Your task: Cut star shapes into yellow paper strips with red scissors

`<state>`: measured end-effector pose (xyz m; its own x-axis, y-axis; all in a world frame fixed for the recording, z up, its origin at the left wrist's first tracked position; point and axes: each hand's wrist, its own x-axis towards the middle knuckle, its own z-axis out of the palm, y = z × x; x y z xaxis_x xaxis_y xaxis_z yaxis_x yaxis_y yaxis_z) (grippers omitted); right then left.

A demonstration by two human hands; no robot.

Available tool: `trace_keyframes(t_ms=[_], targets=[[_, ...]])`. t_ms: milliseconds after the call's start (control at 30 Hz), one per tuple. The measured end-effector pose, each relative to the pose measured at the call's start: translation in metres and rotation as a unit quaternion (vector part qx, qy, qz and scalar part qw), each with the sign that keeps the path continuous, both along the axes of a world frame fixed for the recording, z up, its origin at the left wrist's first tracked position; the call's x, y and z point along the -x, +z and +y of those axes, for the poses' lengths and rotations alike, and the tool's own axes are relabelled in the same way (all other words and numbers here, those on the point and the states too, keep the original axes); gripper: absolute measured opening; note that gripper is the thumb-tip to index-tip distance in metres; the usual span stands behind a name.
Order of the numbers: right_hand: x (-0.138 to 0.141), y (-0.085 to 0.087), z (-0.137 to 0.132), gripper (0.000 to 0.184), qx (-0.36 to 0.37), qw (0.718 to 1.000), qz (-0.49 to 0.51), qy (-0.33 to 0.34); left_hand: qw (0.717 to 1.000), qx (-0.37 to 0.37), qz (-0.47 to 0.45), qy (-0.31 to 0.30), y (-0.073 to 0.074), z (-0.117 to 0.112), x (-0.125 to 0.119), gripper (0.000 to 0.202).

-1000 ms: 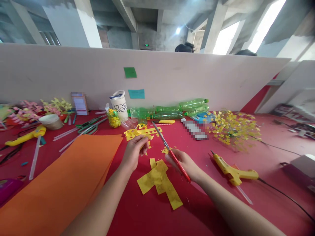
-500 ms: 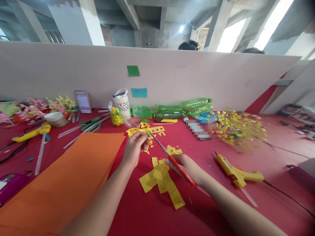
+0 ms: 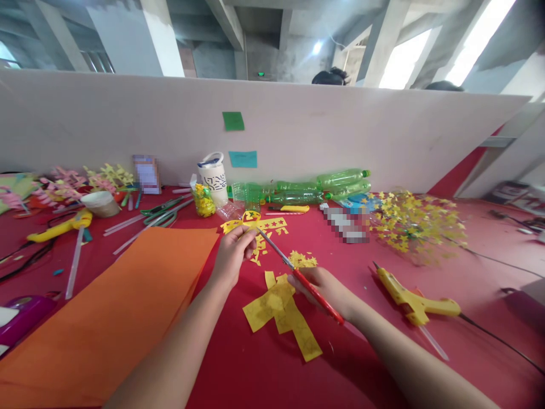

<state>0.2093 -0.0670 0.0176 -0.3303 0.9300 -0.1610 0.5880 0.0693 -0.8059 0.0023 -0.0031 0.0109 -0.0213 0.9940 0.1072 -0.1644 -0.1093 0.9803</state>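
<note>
My left hand (image 3: 233, 250) pinches a small piece of yellow paper (image 3: 250, 227), largely hidden by the fingers. In my right hand (image 3: 326, 289) are red-handled scissors (image 3: 313, 288), their blades pointing up and left to the paper at my left fingertips. Between and below the hands lie several yellow paper strips (image 3: 276, 307), overlapping on the red table. A small heap of cut yellow stars (image 3: 303, 259) sits just beyond my right hand. Yellow offcuts with star-shaped holes (image 3: 275, 225) are spread behind my left hand.
Orange sheets (image 3: 140, 301) cover the left front. A yellow glue gun (image 3: 419, 298) lies at right, before a spray of yellow stars (image 3: 413, 224). Green plastic bottles (image 3: 302, 193), a white cup (image 3: 215, 179) and a yellow cutter knife (image 3: 293, 209) line the back. Another glue gun (image 3: 63, 224) is at left.
The view has shifted slightly, so everything appears a little further right. Both hands keep nearly the same pose, with the scissors still at the yellow paper.
</note>
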Motion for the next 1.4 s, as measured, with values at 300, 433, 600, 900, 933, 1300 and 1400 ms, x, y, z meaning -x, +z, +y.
trace_keyframes(t_ms=[300,433,600,900,933,1300,1400], targets=[[0.0,-0.007,0.0,0.049,0.075,0.995,0.069,-0.012,0.999,0.001,0.033,-0.024,0.002,-0.002,0.001,0.021],[-0.002,-0.009,0.0,0.048,0.115,0.988,0.102,-0.001,0.999,0.002,0.027,-0.03,0.004,-0.002,0.002,0.021],[-0.001,-0.002,-0.001,0.048,0.146,0.982,0.123,-0.007,0.999,0.007,0.012,-0.035,0.006,-0.003,0.001,0.023],[0.002,0.001,-0.003,0.052,0.15,0.98,0.134,-0.007,0.999,0.02,-0.029,-0.041,0.001,-0.003,-0.001,0.021],[0.002,0.001,-0.003,0.052,0.15,0.979,0.135,-0.006,0.998,0.023,-0.037,-0.044,0.001,-0.003,-0.001,0.021],[-0.002,0.0,0.001,0.048,0.156,0.98,0.123,-0.006,0.998,0.024,-0.01,-0.052,0.001,0.0,0.004,0.024],[-0.003,-0.001,0.001,0.044,0.166,0.978,0.125,-0.011,0.998,0.019,0.013,-0.055,0.003,0.001,0.007,0.024]])
